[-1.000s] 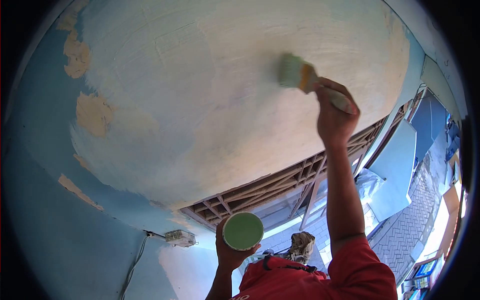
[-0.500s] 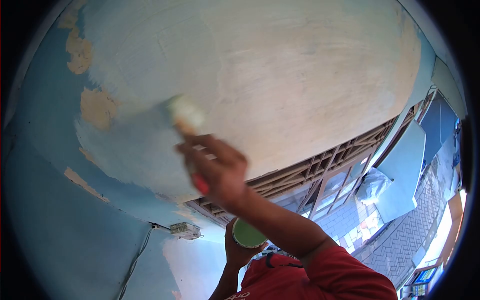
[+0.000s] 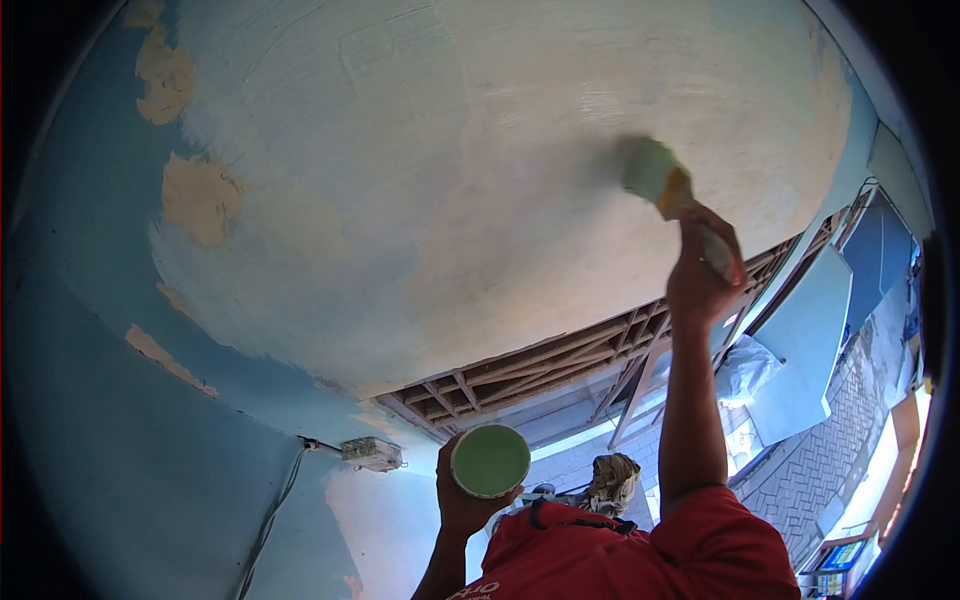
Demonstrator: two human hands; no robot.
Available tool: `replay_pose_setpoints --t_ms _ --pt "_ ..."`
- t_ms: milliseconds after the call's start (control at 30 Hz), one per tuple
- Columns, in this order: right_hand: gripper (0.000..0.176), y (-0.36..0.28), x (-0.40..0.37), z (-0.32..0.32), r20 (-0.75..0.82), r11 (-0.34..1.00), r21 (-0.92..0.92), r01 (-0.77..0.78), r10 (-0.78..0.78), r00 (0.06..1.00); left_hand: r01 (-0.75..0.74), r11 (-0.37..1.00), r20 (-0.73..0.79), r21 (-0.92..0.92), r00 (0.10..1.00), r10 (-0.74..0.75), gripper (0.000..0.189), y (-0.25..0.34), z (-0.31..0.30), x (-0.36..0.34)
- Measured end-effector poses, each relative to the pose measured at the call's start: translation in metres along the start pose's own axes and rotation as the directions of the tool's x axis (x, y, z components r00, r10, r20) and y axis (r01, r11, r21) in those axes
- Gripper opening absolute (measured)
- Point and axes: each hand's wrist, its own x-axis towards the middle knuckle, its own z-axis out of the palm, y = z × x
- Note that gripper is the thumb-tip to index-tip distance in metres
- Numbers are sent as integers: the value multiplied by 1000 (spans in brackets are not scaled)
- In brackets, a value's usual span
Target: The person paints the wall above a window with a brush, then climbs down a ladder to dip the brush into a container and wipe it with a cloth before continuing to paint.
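Observation:
Fingers wrapped round its handle, my right hand (image 3: pixel 708 265) holds a wide paintbrush (image 3: pixel 655 172) up at the right part of the wall (image 3: pixel 440 190). The bristles are pale green and slightly blurred; whether they touch the surface I cannot tell. Low in the middle, my left hand (image 3: pixel 462 505) grips a round tub of light green paint (image 3: pixel 490 461), its open top facing me. Whitish, streaky paint covers much of the wall, with beige patches (image 3: pixel 202 198) and blue at the left.
Below the painted area runs a brown wooden lattice (image 3: pixel 545 370). A small box (image 3: pixel 371 454) with a cable (image 3: pixel 275 515) is on the lower left wall. At the right are a light blue panel (image 3: pixel 805 345), a plastic bag (image 3: pixel 745 370) and paving (image 3: pixel 800 490). A crumpled brown cloth (image 3: pixel 612 483) lies near my body.
My right hand has swept right with the brush, from the wall's left-middle part to its right part. The paint tub in my left hand shows more fully, no longer partly behind my right arm.

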Motion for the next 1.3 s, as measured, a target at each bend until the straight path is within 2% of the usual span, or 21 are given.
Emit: replay_pose_setpoints --t_ms 133,200,267,333,467,500,533,567,600,667,700,833,900,933,967,1033,1067,1100,1200,1233,1300 --pt "15 8 15 -3 -153 996 -22 -83 78 985 -12 988 -4 156 1000 13 115 -12 -18 -7" --pt "13 -4 2 10 -64 935 -168 313 -327 943 19 992 -25 123 1000 -16 114 -19 -18 -8" --pt "14 -36 -37 40 -12 931 8 365 -364 931 17 996 -22 93 1000 -15 114 -23 -13 -3" --pt "13 -80 -86 58 183 963 63 261 -268 946 13 998 -19 68 1000 -11 114 -20 -6 3" --pt "23 -140 -134 87 352 897 377 232 -370 860 -20 997 8 69 1000 20 114 -11 16 14" --pt "23 -148 -140 93 361 873 438 216 -391 847 91 974 15 -208 996 -89 112 -11 23 13" --pt "22 -157 -141 98 363 843 497 204 -416 834 192 864 55 -466 981 -188 109 -13 27 14" --pt "21 -166 -139 99 401 829 546 123 -387 830 186 957 62 -220 982 -177 104 -30 22 15" --pt "21 -176 -130 101 388 828 543 139 -395 833 174 960 73 -221 984 -162 104 -31 22 17" --pt "20 -195 -107 106 375 771 636 40 -354 857 48 999 146 -3 988 -47 118 -26 23 22" --pt "20 -204 -92 111 363 769 637 56 -363 858 39 999 145 31 988 -43 115 -2 29 28" --pt "7 -227 -18 144 213 687 721 92 -346 914 -110 994 182 11 978 106 115 -5 38 40" --pt "2 -207 20 156 147 750 633 191 -358 922 -110 994 195 -3 975 109 116 -3 36 40" --pt "6 -190 45 151 300 796 605 26 -258 918 -104 994 212 -19 972 105 116 -2 34 40" --pt "8 -170 75 132 209 773 597 213 -407 889 -111 993 219 -28 969 115 115 1 31 40" --pt "16 -118 131 104 56 819 443 366 -432 900 -142 990 208 -1 968 139 115 -5 21 38" --pt "21 -107 149 82 43 884 397 246 -286 957 -162 986 203 27 967 154 115 -8 15 33" --pt "22 -89 173 66 10 971 225 86 -90 996 -119 993 191 12 975 115 116 -13 9 28" --pt "20 -62 203 41 -158 981 57 186 -175 972 -87 996 115 16 990 85 111 -11 -6 16" --pt "19 -61 206 38 -207 968 -131 214 -238 949 -107 990 104 95 990 98 111 -16 -12 14" --pt "20 -63 208 40 -243 875 -404 266 -383 891 -82 995 78 50 994 78 111 -26 -19 10"
